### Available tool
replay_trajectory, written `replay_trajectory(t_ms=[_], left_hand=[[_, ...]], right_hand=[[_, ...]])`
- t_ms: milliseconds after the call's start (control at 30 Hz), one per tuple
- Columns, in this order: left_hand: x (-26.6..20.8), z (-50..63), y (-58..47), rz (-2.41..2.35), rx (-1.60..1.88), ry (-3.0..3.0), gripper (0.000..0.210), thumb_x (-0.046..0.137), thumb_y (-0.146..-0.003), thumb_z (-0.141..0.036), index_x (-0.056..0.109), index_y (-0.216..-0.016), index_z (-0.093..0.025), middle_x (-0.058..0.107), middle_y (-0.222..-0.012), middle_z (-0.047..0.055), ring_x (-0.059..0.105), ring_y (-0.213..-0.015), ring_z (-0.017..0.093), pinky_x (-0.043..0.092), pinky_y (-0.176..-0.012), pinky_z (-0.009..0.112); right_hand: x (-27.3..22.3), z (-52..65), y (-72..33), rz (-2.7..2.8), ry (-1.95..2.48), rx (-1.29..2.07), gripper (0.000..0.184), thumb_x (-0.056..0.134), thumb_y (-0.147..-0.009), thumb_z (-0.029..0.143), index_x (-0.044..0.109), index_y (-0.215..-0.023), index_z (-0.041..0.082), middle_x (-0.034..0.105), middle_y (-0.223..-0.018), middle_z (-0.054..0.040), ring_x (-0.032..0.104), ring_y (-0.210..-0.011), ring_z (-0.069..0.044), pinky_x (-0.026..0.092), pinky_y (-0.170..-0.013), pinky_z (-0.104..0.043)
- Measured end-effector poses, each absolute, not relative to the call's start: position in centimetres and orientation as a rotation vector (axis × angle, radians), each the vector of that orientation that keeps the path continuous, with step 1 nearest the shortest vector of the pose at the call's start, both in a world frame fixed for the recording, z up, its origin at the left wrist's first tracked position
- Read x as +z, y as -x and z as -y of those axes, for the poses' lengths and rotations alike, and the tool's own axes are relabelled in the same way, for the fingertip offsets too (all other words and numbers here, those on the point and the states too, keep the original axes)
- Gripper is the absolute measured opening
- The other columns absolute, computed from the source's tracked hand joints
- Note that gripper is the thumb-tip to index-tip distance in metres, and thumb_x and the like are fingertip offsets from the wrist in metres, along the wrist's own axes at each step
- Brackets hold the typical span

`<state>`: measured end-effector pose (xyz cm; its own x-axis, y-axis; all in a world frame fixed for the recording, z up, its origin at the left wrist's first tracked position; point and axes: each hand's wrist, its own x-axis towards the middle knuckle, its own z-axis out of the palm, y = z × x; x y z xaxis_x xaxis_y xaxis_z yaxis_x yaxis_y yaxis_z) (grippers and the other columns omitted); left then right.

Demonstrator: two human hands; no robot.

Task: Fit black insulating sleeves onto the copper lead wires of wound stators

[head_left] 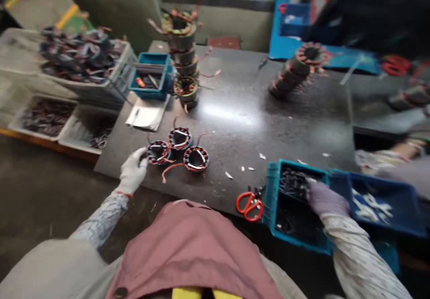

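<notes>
Three small wound motor stators with red and black windings stand together on the table's near part: a left one (157,152), a back one (180,138) and a front one (196,158). My left hand (133,171), in a white glove, has its fingers closed at the outer edge of the left stator. My right hand (326,199), in a greyish-purple glove, reaches into the teal divided bin (273,200). Its fingers are at the small black pieces (293,182) in the far compartment; they are blurred and partly hidden. Red-handled scissors (249,205) lie beside the bin.
Stator stacks stand at the back, one tall (183,43) and one leaning (290,75). A teal box (151,95) and a notepad (148,113) lie left. Crates of parts (116,72) adjoin the table. A blue bin (403,205) and another person's arm (403,151) are at right.
</notes>
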<state>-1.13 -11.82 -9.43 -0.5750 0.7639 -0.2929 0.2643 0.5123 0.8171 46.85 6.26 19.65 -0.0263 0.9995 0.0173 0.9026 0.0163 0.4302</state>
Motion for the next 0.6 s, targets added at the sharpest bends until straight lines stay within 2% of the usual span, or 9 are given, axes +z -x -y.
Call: replay_trajectory(t_ms=[67,167,233,300,400,500,567,600], left_hand=[[-12.1,12.2,1.9,-2.078,0.725,-1.053,0.056,0.054,-0.084,-0.023,0.055,-0.14,-0.016,0.06,-0.142,0.017,0.058,-0.129,0.033,0.043,-0.113,0.046],[-14.5,10.2,1.0,-1.881,0.634,-1.396,0.068,0.059,-0.075,-0.013,0.052,-0.143,-0.011,0.053,-0.149,0.022,0.045,-0.143,0.036,0.027,-0.123,0.054],[-15.1,8.4,-0.2,-1.8,0.712,-1.464,0.067,0.056,-0.075,-0.008,0.052,-0.142,-0.006,0.051,-0.149,0.028,0.041,-0.146,0.04,0.019,-0.124,0.062],[-15.3,7.5,-1.1,-1.771,0.803,-1.45,0.063,0.049,-0.08,-0.006,0.051,-0.143,-0.005,0.051,-0.147,0.031,0.041,-0.145,0.042,0.017,-0.121,0.068],[-15.8,7.8,-2.0,-1.744,0.897,-1.429,0.059,0.04,-0.088,-0.007,0.051,-0.146,-0.014,0.053,-0.149,0.024,0.04,-0.147,0.038,0.02,-0.121,0.068],[-17.0,7.3,-2.9,-1.667,0.984,-1.464,0.053,0.041,-0.092,-0.013,0.056,-0.143,-0.017,0.053,-0.151,0.019,0.041,-0.148,0.033,0.03,-0.122,0.056],[-18.2,6.0,-3.3,-1.519,1.079,-1.551,0.053,0.037,-0.092,-0.009,0.053,-0.142,-0.004,0.057,-0.141,0.031,0.048,-0.14,0.04,0.034,-0.116,0.063],[-18.7,5.3,-3.3,-1.468,1.105,-1.571,0.053,0.039,-0.092,-0.01,0.053,-0.142,-0.003,0.061,-0.132,0.032,0.055,-0.133,0.042,0.039,-0.11,0.064]], right_hand=[[19.1,-7.5,-45.9,-1.981,-1.794,0.589,0.029,0.052,-0.082,0.025,0.075,-0.1,0.025,0.071,-0.086,-0.0204,0.069,-0.064,-0.035,0.051,-0.061,-0.053],[16.6,-5.3,-38.8,-2.338,-1.379,0.658,0.043,0.046,-0.09,0.024,0.067,-0.128,0.02,0.071,-0.112,-0.023,0.071,-0.101,-0.038,0.057,-0.085,-0.054],[12.6,-3.7,-31.4,-2.515,-1.007,0.5,0.049,0.045,-0.092,0.021,0.059,-0.139,0.015,0.065,-0.133,-0.0206,0.062,-0.125,-0.032,0.053,-0.104,-0.049],[7.4,-3.6,-23.9,-2.531,-0.661,0.387,0.054,0.046,-0.091,0.013,0.055,-0.144,0.011,0.057,-0.146,-0.0202,0.052,-0.138,-0.03,0.046,-0.114,-0.047],[0.6,-5.2,-15.8,-2.434,-0.373,0.369,0.056,0.044,-0.089,0.003,0.055,-0.144,0.007,0.052,-0.151,-0.0209,0.048,-0.142,-0.029,0.043,-0.117,-0.047],[-3.0,-7.5,-12.4,-2.4,-0.151,0.399,0.056,0.043,-0.089,-0.001,0.057,-0.142,0.008,0.055,-0.149,-0.0207,0.05,-0.14,-0.028,0.041,-0.118,-0.048],[-4.0,-8.8,-11.9,-2.314,-0.148,0.439,0.057,0.044,-0.086,-0.002,0.06,-0.14,0.007,0.068,-0.131,-0.0213,0.062,-0.127,-0.029,0.05,-0.109,-0.046],[-4.1,-9.1,-11.9,-2.263,-0.178,0.461,0.057,0.045,-0.084,-0.003,0.061,-0.138,0.007,0.072,-0.122,-0.0211,0.066,-0.118,-0.029,0.053,-0.104,-0.045]])
